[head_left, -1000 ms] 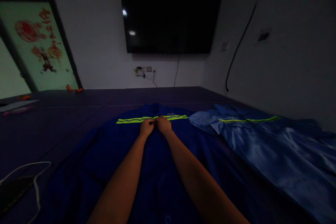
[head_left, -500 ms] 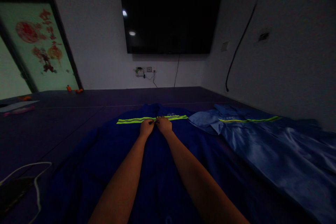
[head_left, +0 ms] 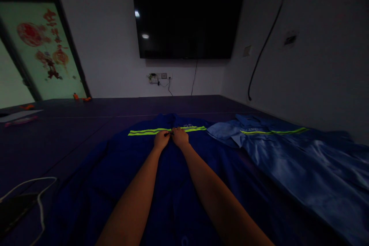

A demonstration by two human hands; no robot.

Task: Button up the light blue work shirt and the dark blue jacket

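Observation:
A dark blue work jacket (head_left: 129,169) with a yellow-green reflective band across its chest lies spread out in front of me. My left hand (head_left: 161,139) is closed at the front opening, just below the band, its fingertips pinching the cloth. Right beside it, my right hand (head_left: 180,137) is also closed on the front edge, its knuckles over the band. Something small and dark shows between the two sets of fingertips; its kind cannot be made out in the dim light. To the right lies a lighter blue work shirt (head_left: 276,157) with a thin yellow-green stripe, touched by neither hand.
Both garments lie on a dark purple surface (head_left: 72,130). At the lower left are a white cable (head_left: 42,203) and a dark flat object (head_left: 17,211). Small orange items (head_left: 86,99) sit by the door. A television (head_left: 187,21) hangs on the far wall.
Almost nothing differs. Both hands stay at the same spot on the jacket front, with only a slight shift of the fingers.

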